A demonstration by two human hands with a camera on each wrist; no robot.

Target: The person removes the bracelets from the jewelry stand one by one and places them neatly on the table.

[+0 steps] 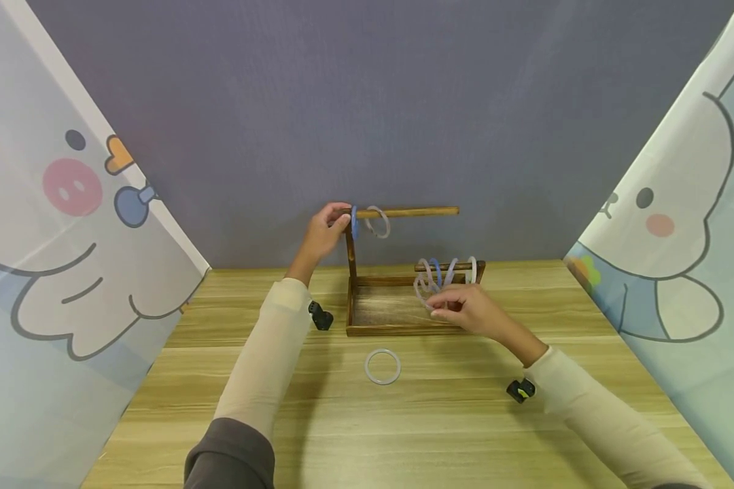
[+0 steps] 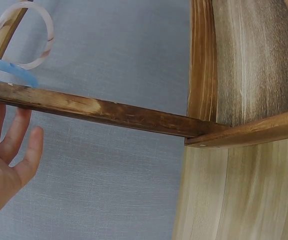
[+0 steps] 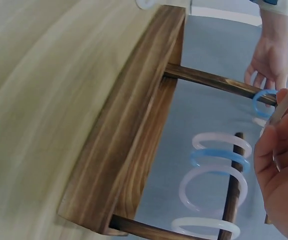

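A wooden stand [image 1: 351, 255] has a tall post, a long upper bar and a short lower bar. My left hand [image 1: 325, 234] holds the top corner of the post between thumb and finger; its other fingers lie loosely beside the post [image 2: 108, 112]. A blue ring [image 1: 354, 223] and a pale pinkish ring [image 1: 386, 224] hang on the upper bar. Several rings hang on the lower bar, among them a blue ring [image 3: 219, 151] and a white ring [image 3: 206, 221]. My right hand [image 1: 467, 310] pinches a pale ring [image 3: 282, 107] in front of them.
A pale ring [image 1: 367, 367] lies flat on the table in front of the stand's tray base [image 1: 404, 331]. One small black device [image 1: 321, 317] sits left of the base, another [image 1: 520, 390] near my right forearm. Grey cloth stands behind, with cartoon-printed panels at both sides.
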